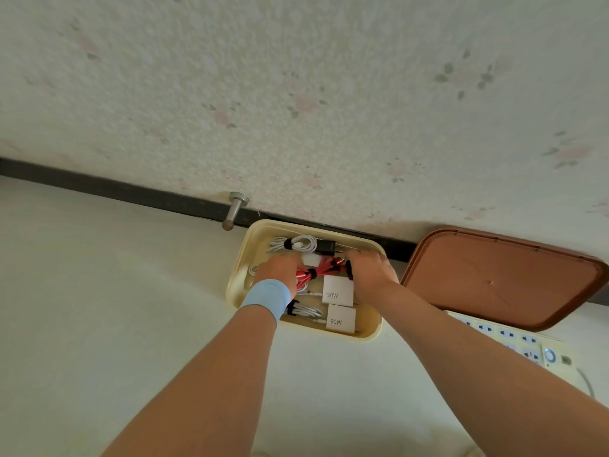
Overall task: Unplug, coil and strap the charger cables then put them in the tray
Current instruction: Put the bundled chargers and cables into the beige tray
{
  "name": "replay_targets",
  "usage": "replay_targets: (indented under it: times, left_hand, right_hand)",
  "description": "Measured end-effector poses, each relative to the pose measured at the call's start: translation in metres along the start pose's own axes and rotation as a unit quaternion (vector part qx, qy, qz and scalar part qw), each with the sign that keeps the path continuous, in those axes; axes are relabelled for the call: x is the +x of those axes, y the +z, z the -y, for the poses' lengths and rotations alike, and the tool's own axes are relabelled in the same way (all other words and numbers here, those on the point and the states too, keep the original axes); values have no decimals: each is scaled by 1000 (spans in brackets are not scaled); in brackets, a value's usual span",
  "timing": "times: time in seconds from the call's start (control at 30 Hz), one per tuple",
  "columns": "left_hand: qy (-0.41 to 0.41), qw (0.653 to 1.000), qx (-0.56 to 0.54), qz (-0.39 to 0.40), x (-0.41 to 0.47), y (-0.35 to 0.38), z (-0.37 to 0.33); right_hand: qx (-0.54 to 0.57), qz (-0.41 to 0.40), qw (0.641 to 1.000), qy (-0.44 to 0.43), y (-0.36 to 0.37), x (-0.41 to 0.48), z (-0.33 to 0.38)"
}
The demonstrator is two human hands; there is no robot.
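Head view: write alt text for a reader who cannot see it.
The left hand and right hand grip a strapped red cable in a cream tray holding coiled white cables, a 120W charger and a 90W charger. A brown tray and a power strip lie to its right.

A pale floor [99,291] is carrying everything, running up to a dark skirting [131,192]. A yellow tray [245,255] is sitting against that skirting, a brown tray [494,275] is lying to its right, and a white power strip [514,341] is lying just in front of the brown one.
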State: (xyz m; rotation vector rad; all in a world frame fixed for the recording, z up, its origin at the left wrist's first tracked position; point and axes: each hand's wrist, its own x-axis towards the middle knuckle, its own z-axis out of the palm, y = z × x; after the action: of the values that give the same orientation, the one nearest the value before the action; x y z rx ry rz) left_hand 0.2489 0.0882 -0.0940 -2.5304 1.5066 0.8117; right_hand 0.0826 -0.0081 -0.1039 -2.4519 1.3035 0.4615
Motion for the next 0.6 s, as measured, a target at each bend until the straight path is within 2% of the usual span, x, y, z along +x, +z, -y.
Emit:
replay_targets:
  times: [0.1,0.2,0.33,0.43,0.5,0.6]
  left_hand:
    - [14,999,-29,-44,-2,-5,9]
    - [13,996,20,-87,-8,-12,20]
    - [-24,994,86,-58,-13,-8,29]
    - [18,998,41,-41,-14,1,27]
    - [37,999,11,3,-14,2,23]
    - [39,998,29,30,-14,-1,21]
  right_hand:
    - [5,-40,999,-32,-3,0,-5]
    - [-1,-90,994,-70,-6,0,-1]
    - [-50,-125,988,-79,-2,-2,14]
    - [-35,-79,996,-37,-2,-2,17]
    - [-27,-27,999,-32,-2,-1,14]
    - [-28,13,999,-25,0,-3,5]
